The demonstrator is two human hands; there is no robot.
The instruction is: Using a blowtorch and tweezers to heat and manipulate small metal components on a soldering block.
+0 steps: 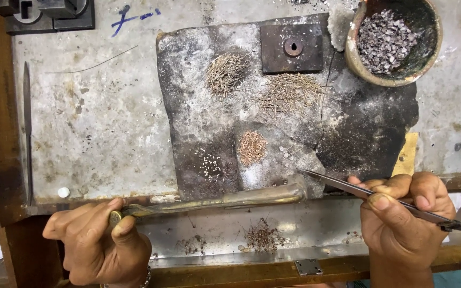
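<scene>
Two hands at work: left hand [94,248] fisted round blowpipe [214,201], nozzle at slab [198,80] front edge; right hand [404,210] pinching tweezers [380,194], tips just right of nozzle. Best kept steady, aimed low across slab.

Two bare hands show at the bottom of the view. The left hand [94,248], at about seven o'clock, wears a beaded metal bracelet [146,277] at the wrist, only partly visible at the frame's edge. The right hand [404,216], at about five o'clock, wears nothing visible: no ring, no sleeve. Both have short fingernails, dark with grime.
</scene>
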